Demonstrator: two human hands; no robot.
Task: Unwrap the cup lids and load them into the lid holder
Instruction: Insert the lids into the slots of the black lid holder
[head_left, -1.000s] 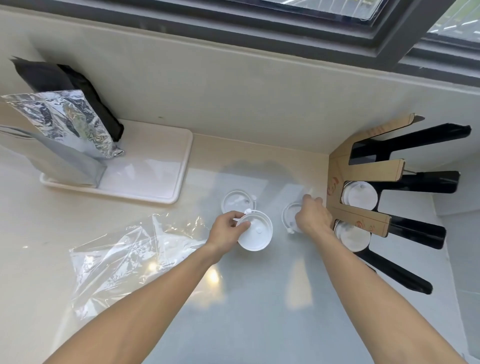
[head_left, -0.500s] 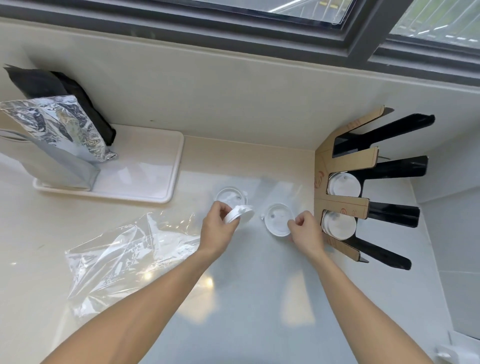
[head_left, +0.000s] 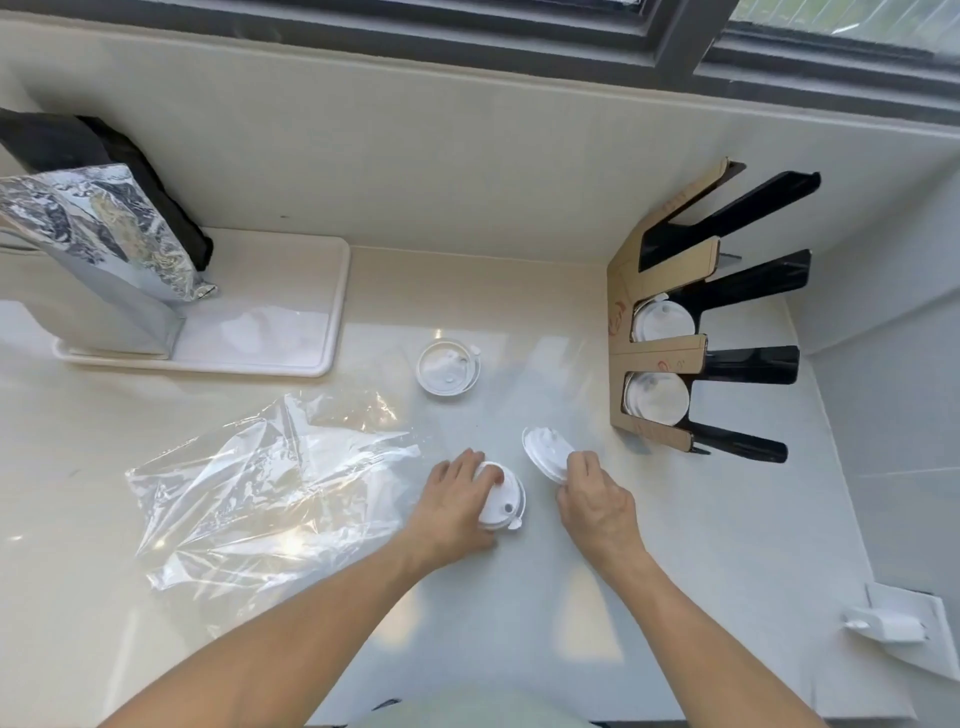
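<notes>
My left hand (head_left: 457, 506) grips a white cup lid (head_left: 505, 501) just above the counter. My right hand (head_left: 592, 499) pinches the near edge of a second white lid (head_left: 545, 451), which is tilted. A third white lid (head_left: 448, 368) lies flat on the counter farther back. The cardboard and black lid holder (head_left: 670, 353) stands at the right against the wall, with white lids (head_left: 657, 397) stacked in two of its slots. The crumpled clear plastic wrap (head_left: 265, 483) lies on the counter to the left of my hands.
A white tray (head_left: 291, 306) at the back left carries a silver foil bag (head_left: 98, 249) and a black bag (head_left: 78, 145). A small white object (head_left: 883, 626) sits at the front right. The wall and window frame run along the back.
Both hands drew back toward me, each lifting a lid off the counter. The right lid now tilts up instead of lying flat. The camera moved back and shows more counter.
</notes>
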